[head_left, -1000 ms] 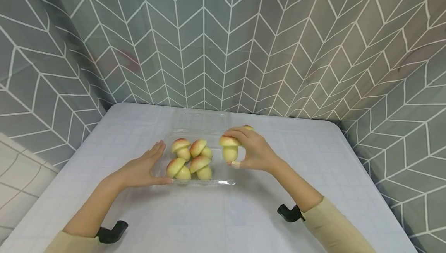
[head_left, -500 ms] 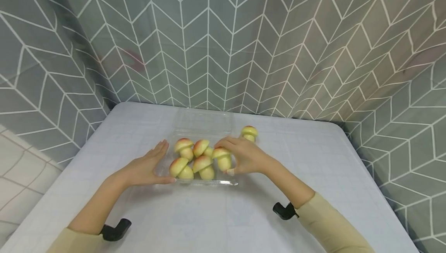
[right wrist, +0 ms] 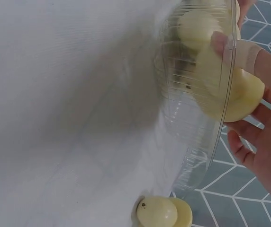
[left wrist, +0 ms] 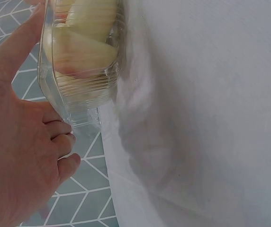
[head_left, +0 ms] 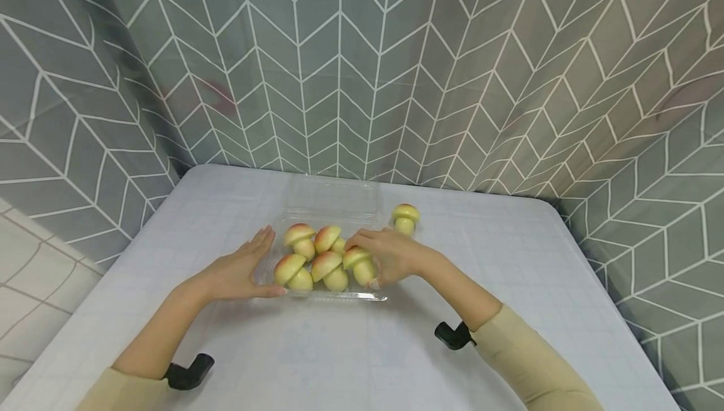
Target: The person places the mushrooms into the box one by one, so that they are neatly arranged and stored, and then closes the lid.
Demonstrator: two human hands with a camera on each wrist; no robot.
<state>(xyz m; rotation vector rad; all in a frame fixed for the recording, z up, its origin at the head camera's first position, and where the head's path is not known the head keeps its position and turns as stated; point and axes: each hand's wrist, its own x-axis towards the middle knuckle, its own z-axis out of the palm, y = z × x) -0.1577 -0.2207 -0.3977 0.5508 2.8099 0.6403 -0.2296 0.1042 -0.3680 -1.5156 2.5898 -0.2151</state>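
A clear plastic clamshell box (head_left: 345, 296) lies open on the table, its lid (head_left: 334, 196) tipped back on the far side. Several yellow toy mushrooms (head_left: 330, 269) with red-tinged caps sit in its left and middle part. My right hand (head_left: 396, 255) grips another toy mushroom (head_left: 361, 268) at the box's right end. In the right wrist view the thumb reaches inside the wall, and fingers lie behind the cap (right wrist: 247, 97). My left hand (head_left: 234, 274) rests against the box's left side, fingers extended, thumb along the front corner.
One more toy mushroom (head_left: 405, 219) stands upright on the table beyond my right hand, right of the box. A white cloth covers the table (head_left: 317, 354). A grey curtain (head_left: 351, 71) with white chevron lines hangs behind it.
My right hand has carried its toy mushroom left and down into the box's right end. The loose mushroom behind it has come into fuller view. My left hand stays at the box.
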